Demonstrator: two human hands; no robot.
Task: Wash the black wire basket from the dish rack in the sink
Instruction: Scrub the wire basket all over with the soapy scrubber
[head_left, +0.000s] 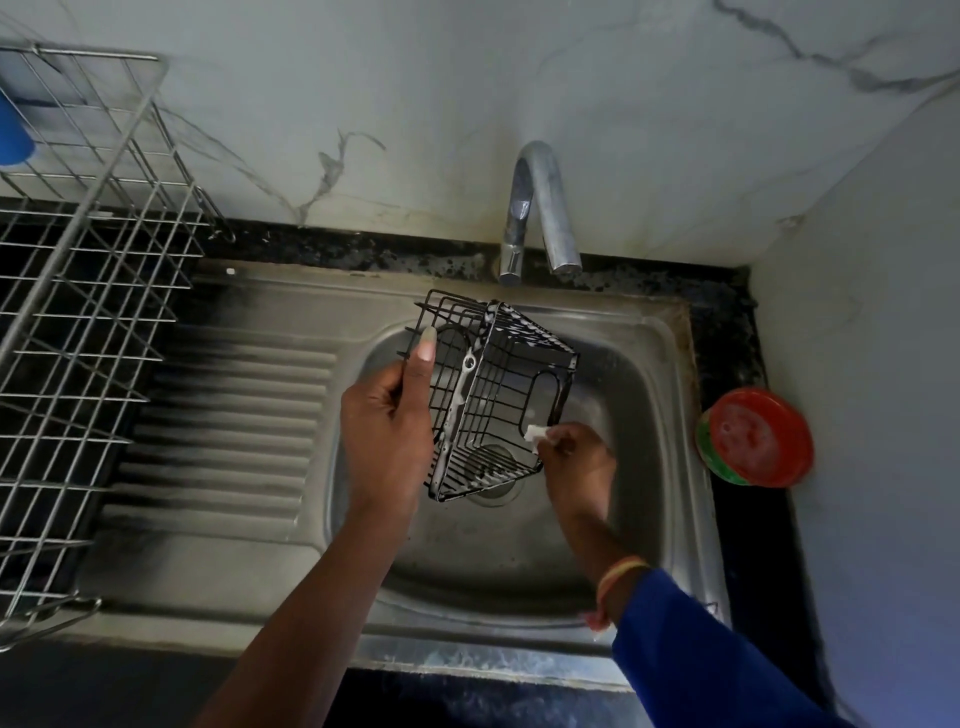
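The black wire basket (493, 395) is held tilted on its side over the steel sink (660, 415), with white soap foam along several of its wires. My left hand (387, 421) grips its left rim, thumb pointing up along the wires. My right hand (576, 457) touches the basket's lower right corner and pinches a small white scrubber (535, 432) against the wire. The basket hangs over the drain (493, 493).
A chrome tap (537, 208) stands behind the basin; no water stream shows. A steel wire dish rack (88, 332) fills the left side over the ribbed drainboard (234, 415). A red and green soap tub (756, 436) sits on the black counter at the right.
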